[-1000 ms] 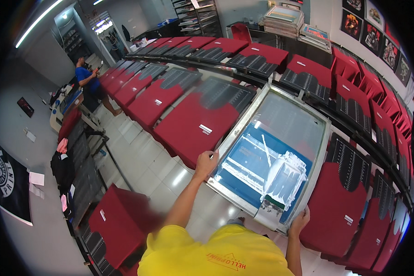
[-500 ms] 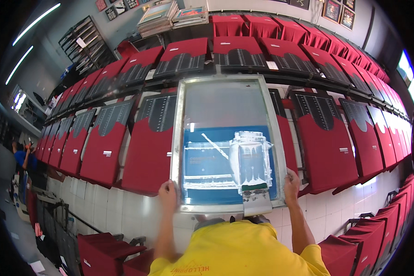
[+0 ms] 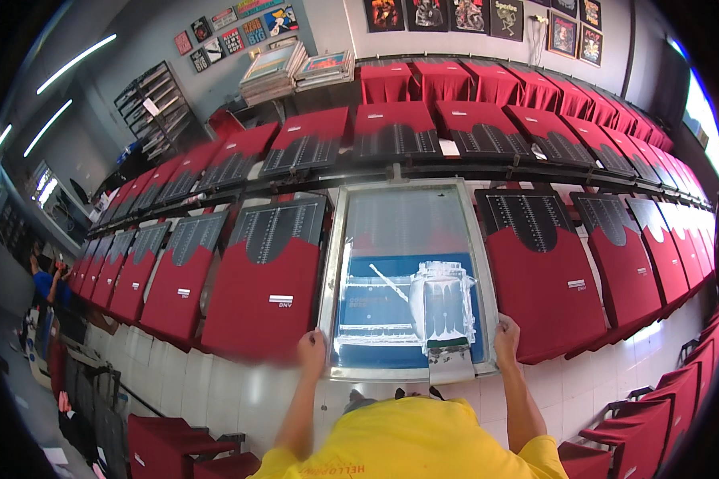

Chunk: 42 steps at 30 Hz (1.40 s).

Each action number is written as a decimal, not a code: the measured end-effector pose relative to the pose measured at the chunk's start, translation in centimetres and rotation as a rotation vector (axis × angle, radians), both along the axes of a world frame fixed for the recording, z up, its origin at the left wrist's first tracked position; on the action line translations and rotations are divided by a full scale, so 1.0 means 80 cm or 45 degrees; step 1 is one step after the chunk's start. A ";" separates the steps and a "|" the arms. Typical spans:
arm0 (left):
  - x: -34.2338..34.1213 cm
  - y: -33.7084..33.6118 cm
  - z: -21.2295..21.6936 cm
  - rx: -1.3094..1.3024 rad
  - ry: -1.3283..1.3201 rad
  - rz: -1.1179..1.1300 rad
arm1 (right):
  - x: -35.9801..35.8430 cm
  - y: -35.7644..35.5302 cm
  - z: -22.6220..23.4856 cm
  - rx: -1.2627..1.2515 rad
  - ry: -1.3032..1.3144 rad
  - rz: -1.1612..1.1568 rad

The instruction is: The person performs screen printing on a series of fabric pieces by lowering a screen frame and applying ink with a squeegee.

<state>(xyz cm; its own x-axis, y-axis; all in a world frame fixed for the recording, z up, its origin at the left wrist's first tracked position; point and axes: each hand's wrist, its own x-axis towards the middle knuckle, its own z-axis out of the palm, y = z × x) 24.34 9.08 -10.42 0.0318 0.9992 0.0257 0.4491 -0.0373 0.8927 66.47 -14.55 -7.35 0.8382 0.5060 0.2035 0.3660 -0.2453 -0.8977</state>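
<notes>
In both hands I have a screen printing frame [image 3: 334, 275] with a metal rim. Its mesh is grey at the far part and blue nearer me, with white ink smeared over the blue and thickest at right. My left hand [image 3: 312, 350] is closed on the frame's near left side, and my right hand [image 3: 506, 342] is closed on the near right side. A squeegee [image 3: 452, 366] with a green blade lies inside at the near right, resting over the near rim. Something reddish shows faintly through the mesh; whether the frame touches a board below is hidden.
Shirt boards dressed in red cloth, one at left [image 3: 252, 311] and one at right [image 3: 545, 295], flank the frame closely. Further rows stand beyond a dark rail [image 3: 503, 173] and behind me. Stacked frames [image 3: 272, 73] sit at the back. Another person [image 3: 46, 279] is far left.
The frame has shifted right against the boards, now filling the gap between its two neighbours. Both hands have kept their hold. The view has tilted up, showing more wall.
</notes>
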 end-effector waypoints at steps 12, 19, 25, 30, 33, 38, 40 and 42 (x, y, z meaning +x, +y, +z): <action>-0.009 -0.001 0.001 0.015 -0.020 -0.083 | -0.007 0.005 0.017 -0.056 -0.085 -0.050; -0.012 0.010 0.012 0.024 0.156 -0.142 | -0.004 0.011 0.017 -0.109 -0.123 -0.055; -0.006 0.006 0.006 0.141 0.281 -0.124 | 0.000 0.013 0.003 -0.110 -0.248 -0.019; -0.006 0.013 -0.007 0.205 0.377 -0.102 | 0.004 0.000 0.008 -0.278 -0.313 0.090; 0.016 -0.018 0.047 0.685 0.459 0.072 | -0.023 -0.021 0.044 -0.415 -0.628 0.255; 0.064 -0.101 0.079 0.313 0.179 -0.437 | -0.103 -0.058 0.123 -0.583 -0.865 1.105; 0.090 -0.129 0.079 0.216 0.005 -0.840 | -0.110 -0.053 0.118 -0.742 -1.010 1.199; 0.119 -0.148 0.074 0.307 -0.080 -1.130 | -0.104 -0.040 0.111 -0.877 -1.138 1.241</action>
